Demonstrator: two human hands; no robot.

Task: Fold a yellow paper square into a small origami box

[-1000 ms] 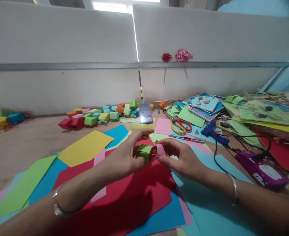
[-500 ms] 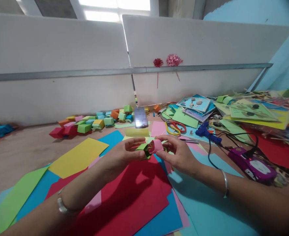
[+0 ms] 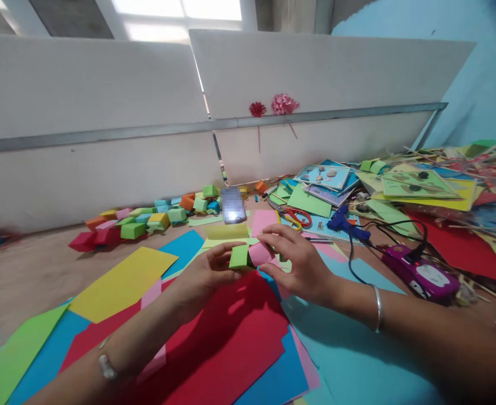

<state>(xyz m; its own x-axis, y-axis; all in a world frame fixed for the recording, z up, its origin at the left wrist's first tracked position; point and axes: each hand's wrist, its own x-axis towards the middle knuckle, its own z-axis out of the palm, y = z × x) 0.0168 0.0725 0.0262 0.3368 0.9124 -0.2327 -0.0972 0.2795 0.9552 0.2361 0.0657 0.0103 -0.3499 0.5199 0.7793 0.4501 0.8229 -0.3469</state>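
The left hand (image 3: 214, 265) was clamped on a green paper cube (image 3: 238, 257), and the right hand (image 3: 300, 264) had thumb and fingers closed on a curved pink paper piece (image 3: 260, 254) touching the cube's right side. Both pieces were over a red sheet (image 3: 231, 332), well in from the back edge of the tabletop (image 3: 40, 275). Along that edge lay coloured paper cubes (image 3: 133, 230) and a phone (image 3: 232, 207). Farther right were scissors (image 3: 300, 217), a blue glue gun (image 3: 345, 224) and a purple device (image 3: 420, 274).
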